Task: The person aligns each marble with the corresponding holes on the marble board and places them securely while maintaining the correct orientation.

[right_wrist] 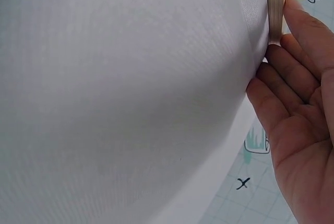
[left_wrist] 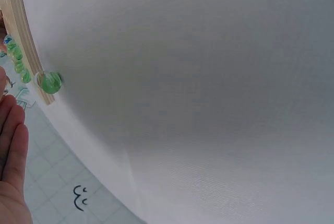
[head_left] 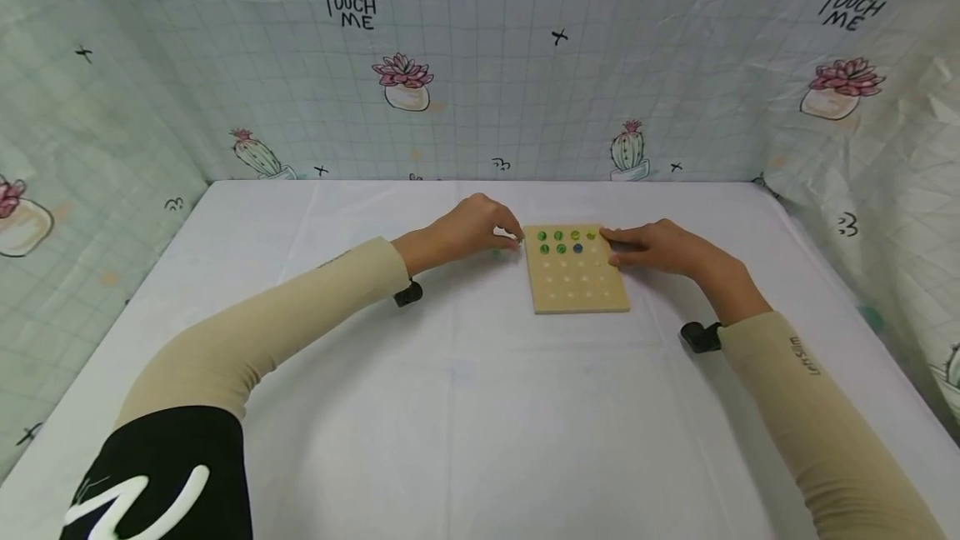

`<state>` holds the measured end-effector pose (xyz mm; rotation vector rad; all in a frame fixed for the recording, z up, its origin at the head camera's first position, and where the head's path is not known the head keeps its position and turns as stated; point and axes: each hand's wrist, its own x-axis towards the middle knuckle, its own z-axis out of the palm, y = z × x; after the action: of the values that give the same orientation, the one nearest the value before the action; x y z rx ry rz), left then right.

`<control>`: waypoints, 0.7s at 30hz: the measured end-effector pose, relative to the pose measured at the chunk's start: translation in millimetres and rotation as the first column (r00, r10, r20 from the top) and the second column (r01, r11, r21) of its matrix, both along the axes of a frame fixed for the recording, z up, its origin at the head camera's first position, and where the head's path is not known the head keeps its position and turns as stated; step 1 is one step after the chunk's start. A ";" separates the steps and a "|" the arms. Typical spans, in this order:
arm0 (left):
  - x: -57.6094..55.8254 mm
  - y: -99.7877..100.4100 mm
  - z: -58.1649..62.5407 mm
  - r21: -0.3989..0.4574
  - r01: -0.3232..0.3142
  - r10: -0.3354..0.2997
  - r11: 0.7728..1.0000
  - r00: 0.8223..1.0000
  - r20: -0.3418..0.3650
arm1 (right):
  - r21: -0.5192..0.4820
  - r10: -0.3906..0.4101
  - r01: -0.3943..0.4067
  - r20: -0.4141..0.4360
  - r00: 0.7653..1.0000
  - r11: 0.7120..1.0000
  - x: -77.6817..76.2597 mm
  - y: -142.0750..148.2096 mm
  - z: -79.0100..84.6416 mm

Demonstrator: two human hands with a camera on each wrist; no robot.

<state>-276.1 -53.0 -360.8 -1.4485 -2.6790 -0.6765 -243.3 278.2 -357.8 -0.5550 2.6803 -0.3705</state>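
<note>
A square wooden board [head_left: 582, 311] with rows of shallow hollows lies on the table; several green marbles [head_left: 558, 235] and one blue marble [head_left: 577, 248] sit in its far two rows. My left hand [head_left: 476, 227] is at the board's left edge, thumb and index fingertips close together; whether anything is between them is hidden. Beside the board's edge, a green marble [left_wrist: 51, 82] shows in the left wrist view. At the right edge, my right hand [head_left: 667, 246] touches the board with its fairly straight index finger near the far corner and its thumb nearer me.
A white cloth covers the table [head_left: 450, 407]. Behind it hangs a pale gridded curtain [head_left: 480, 65] printed with plants and lettering. Dark wrist devices [head_left: 701, 337] sit at both wrists.
</note>
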 end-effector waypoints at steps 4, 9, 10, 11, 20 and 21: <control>-0.1 4.1 1.1 0.011 -0.001 0.001 1.000 1.000 0.008 | 0.003 -0.008 0.008 0.004 1.000 1.000 -0.1 -1.5 0.2; -0.5 11.1 1.6 0.015 0.005 -0.005 1.000 1.000 0.005 | 0.012 -0.006 0.006 0.004 1.000 1.000 -0.2 -1.1 -1.3; -0.3 12.8 1.9 0.016 0.008 -0.008 1.000 1.000 0.004 | 0.014 -0.002 0.002 0.002 1.000 1.000 -0.2 -1.0 -1.6; -0.2 14.6 2.3 0.016 0.009 -0.009 1.000 1.000 0.006 | 0.015 0.003 -0.003 0.001 1.000 1.000 -0.1 -0.9 -1.7; -0.2 34.7 5.4 0.036 0.030 -0.031 0.999 0.999 0.027 | 0.030 0.019 -0.019 -0.016 1.000 0.999 0.6 -1.0 -0.5; 0.0 36.8 5.7 0.034 0.031 -0.032 0.999 0.999 0.023 | 0.028 0.017 -0.017 -0.015 1.000 0.999 0.7 -1.1 -0.4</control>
<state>-276.1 -16.2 -355.1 -1.4873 -2.6532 -0.7414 -242.7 277.1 -358.3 -0.5744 2.6893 -0.3253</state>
